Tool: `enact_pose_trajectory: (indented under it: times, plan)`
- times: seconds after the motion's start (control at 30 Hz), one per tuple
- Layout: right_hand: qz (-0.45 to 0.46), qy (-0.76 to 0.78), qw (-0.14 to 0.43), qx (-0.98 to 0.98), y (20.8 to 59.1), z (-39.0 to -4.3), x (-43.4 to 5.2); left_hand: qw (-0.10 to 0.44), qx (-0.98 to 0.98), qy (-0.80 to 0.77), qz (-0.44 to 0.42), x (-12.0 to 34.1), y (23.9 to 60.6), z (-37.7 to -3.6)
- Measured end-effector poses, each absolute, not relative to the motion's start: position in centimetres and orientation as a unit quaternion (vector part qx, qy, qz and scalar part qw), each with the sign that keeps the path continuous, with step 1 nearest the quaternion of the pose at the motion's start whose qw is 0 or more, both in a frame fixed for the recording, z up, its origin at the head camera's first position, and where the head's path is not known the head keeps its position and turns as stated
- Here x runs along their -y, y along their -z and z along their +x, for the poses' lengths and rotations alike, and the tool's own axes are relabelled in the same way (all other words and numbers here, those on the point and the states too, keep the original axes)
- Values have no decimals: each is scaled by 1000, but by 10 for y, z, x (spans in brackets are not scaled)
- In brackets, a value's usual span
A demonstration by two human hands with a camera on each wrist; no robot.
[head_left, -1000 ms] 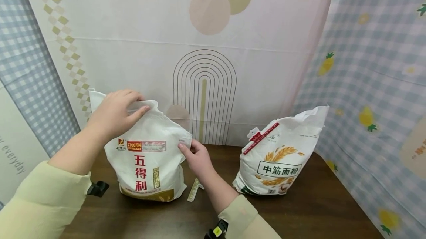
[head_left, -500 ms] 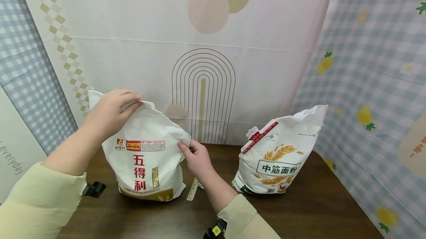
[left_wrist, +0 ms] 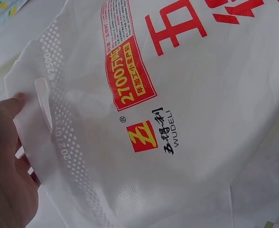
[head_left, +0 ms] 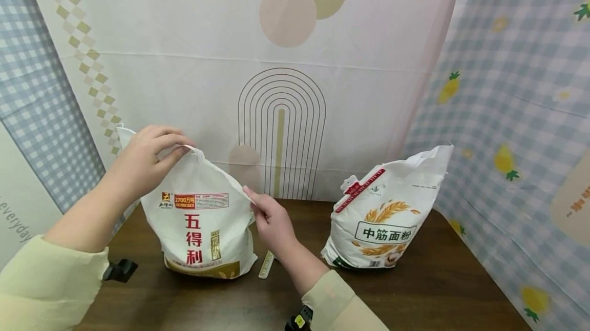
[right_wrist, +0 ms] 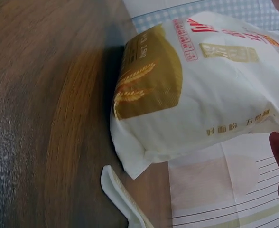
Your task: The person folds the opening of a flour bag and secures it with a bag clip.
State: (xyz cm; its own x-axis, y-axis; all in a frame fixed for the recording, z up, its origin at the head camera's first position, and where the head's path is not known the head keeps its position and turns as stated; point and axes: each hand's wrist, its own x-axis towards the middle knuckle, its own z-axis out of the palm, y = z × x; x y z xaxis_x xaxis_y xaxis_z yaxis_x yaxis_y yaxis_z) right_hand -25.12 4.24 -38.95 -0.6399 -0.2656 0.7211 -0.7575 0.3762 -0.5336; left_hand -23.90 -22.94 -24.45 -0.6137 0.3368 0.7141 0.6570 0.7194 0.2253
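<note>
White bag [head_left: 203, 177] has its top edge pinched by the left grip [head_left: 149, 161] and, seemingly, its corner by the right grip [head_left: 274, 221]. It stands on the surface [head_left: 207, 305], a clip [head_left: 266, 265] just beside, a second bag [head_left: 387, 215] farther right.

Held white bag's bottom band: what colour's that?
A brownish gold band, clearest in the right wrist view.

We look forward and down from the head. Both wrist views, close and sideways, share our eight-o'clock white bag [head_left: 205, 208].
</note>
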Motion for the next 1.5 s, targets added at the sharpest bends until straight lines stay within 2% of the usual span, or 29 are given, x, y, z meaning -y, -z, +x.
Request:
enact_pose_trajectory:
  times: [0.23,0.53,0.87,1.23,1.5]
  plan:
    - [360,-396,300,790,389,-251,-46,316,876,232,-280,225,239,-231]
    - [399,-317,330,794,389,-253,-50,199,937,170,-233,213,218,-227]
    - [415,-282,346,793,389,-255,-55,148,960,81,-222,207,209,-227]
    - [420,-264,350,795,387,-254,-57,152,959,-26,-239,201,216,-226]
    - [427,-260,354,791,388,-253,-57,157,957,-49,-239,196,216,-223]
